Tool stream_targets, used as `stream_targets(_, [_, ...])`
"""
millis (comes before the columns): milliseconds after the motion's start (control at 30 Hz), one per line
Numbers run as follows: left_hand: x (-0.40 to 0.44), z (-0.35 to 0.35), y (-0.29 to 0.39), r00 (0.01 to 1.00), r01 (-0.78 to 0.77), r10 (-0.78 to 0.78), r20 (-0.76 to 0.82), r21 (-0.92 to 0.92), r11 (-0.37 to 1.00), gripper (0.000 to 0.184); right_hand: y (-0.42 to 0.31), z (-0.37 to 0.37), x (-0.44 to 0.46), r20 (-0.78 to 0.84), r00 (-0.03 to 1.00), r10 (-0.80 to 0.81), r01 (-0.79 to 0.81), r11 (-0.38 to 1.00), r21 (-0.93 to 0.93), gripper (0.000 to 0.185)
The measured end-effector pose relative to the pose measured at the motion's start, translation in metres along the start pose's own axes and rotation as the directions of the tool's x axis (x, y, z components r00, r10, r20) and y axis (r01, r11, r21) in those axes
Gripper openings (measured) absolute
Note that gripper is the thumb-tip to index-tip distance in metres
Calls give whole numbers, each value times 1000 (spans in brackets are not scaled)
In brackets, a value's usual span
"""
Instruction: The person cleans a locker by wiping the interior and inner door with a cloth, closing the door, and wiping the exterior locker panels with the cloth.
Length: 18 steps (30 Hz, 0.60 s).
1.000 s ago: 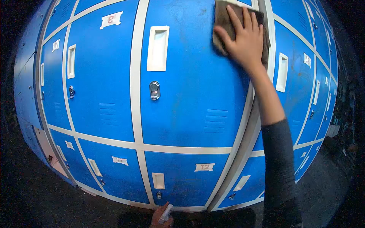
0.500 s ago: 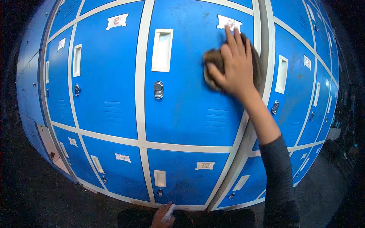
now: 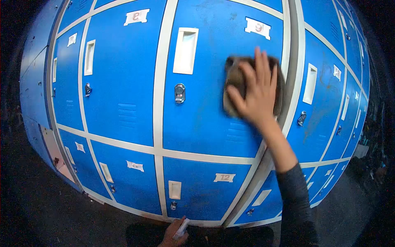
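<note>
My right hand [image 3: 257,92] lies with fingers spread on a dark brown cloth [image 3: 235,84], pressing it flat against the right part of a blue locker door [image 3: 205,111]. Above the cloth is a white number label [image 3: 258,28] at the door's upper right. To the left, the same door has a white recessed handle [image 3: 185,51] and a metal lock [image 3: 180,93]. Low in the view, my left hand [image 3: 175,233] is closed around a small whitish object [image 3: 181,229], in front of the bottom edge of the lockers.
More blue lockers with white frames stand on both sides, among them a lower door marked 12 [image 3: 205,189]. A grey gap [image 3: 269,152] runs between two locker blocks at the right. Dark floor [image 3: 111,228] shows below.
My right hand and the cloth have moved down the door from its top right corner, uncovering the number label. My left hand keeps its hold low in the view.
</note>
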State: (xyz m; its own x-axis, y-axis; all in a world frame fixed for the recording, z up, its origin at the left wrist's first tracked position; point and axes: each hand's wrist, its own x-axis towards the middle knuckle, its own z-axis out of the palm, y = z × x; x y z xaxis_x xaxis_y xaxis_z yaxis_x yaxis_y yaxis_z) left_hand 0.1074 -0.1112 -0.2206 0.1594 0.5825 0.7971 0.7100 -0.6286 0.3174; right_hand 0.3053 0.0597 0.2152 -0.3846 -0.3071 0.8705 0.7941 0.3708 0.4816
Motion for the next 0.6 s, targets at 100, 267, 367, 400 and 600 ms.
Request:
stream_targets(100, [2,-10,6,892,408,-325,313,-250,878,56,-44,-17,-74,227,973,-36,47,998,-42,66])
stream_targets(267, [-32,21,-32,923,296,-263,281,-82,951,60,-80,-28,-157,394,832,-390,393,916,78,65])
stream_targets(367, [-22,10,-20,912,380,-308,271,-272,884,57,-62,-26,-127,375,773,-512,488,857,165,63])
stream_targets(400, [-14,2,-10,901,424,-338,272,-379,823,56,-52,-24,-106,371,799,-473,444,881,165,63])
stream_targets(600, [-7,4,-7,998,67,-66,13,-181,981,51,4,18,32,9,967,-253,253,964,-75,55])
